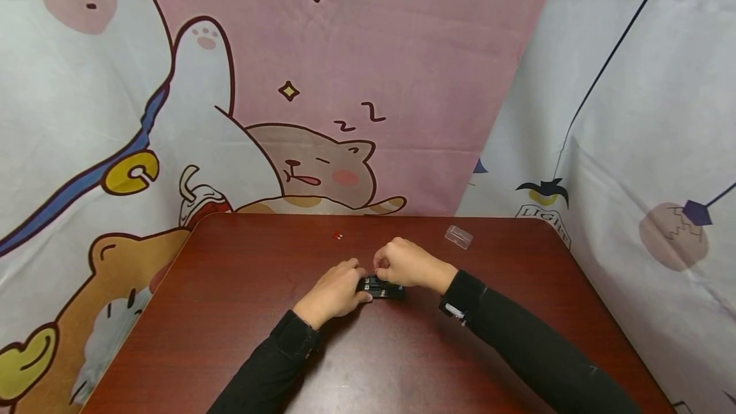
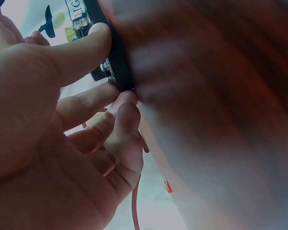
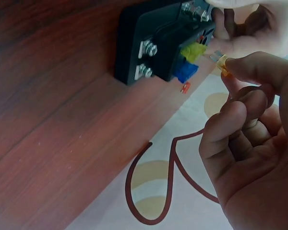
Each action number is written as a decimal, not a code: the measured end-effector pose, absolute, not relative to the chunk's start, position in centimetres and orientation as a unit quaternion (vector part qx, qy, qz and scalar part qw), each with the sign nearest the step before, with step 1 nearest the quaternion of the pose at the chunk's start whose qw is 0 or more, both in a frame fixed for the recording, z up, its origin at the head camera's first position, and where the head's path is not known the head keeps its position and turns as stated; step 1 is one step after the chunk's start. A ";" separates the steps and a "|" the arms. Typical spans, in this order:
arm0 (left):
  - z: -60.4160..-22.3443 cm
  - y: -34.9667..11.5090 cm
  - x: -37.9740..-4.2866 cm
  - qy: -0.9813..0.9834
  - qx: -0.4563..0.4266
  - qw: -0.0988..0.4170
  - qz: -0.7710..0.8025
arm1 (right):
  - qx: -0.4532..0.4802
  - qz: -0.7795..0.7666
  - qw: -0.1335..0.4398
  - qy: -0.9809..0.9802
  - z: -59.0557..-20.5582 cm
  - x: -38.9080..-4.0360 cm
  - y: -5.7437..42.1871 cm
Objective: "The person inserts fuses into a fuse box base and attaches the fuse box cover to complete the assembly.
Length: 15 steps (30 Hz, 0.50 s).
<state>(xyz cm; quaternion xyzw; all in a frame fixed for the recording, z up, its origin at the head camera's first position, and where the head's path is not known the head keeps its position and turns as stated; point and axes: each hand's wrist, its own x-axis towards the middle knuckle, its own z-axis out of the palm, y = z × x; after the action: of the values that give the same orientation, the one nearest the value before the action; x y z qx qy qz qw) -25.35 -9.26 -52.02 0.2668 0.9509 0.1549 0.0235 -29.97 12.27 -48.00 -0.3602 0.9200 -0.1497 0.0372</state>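
Observation:
A black fuse block (image 1: pixel 384 289) with metal screw terminals lies on the table. My left hand (image 1: pixel 336 289) grips its left end, the thumb (image 2: pixel 98 40) on the near side and fingertips at the end. Seated in the block are a yellow blade fuse (image 3: pixel 194 51) and a blue blade fuse (image 3: pixel 186 72). Just above the block, my right hand (image 1: pixel 409 264) pinches an amber blade fuse (image 3: pixel 223 64) between thumb and index finger. Its metal prongs point toward the block, close beside the yellow fuse. From the head view, the right fingers hide the amber fuse.
Toward the table's back edge lies a small red fuse (image 1: pixel 338 236). A clear plastic cover (image 1: pixel 458 237) is farther right, also near that edge. The brown tabletop (image 1: pixel 230 299) meets a printed cloth backdrop (image 1: pixel 425 82) behind and at the right.

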 end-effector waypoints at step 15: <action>-52.2 -9.3 -25.5 0.949 0.271 0.018 0.158 | -0.353 -0.140 0.044 0.924 -48.5 -29.7 11.8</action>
<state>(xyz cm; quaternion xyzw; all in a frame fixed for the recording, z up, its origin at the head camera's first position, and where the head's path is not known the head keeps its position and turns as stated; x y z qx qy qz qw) -25.47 -9.33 -52.22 0.2710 0.9494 0.1575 0.0183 -29.67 11.82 -48.52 -0.3531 0.9240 -0.1403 0.0439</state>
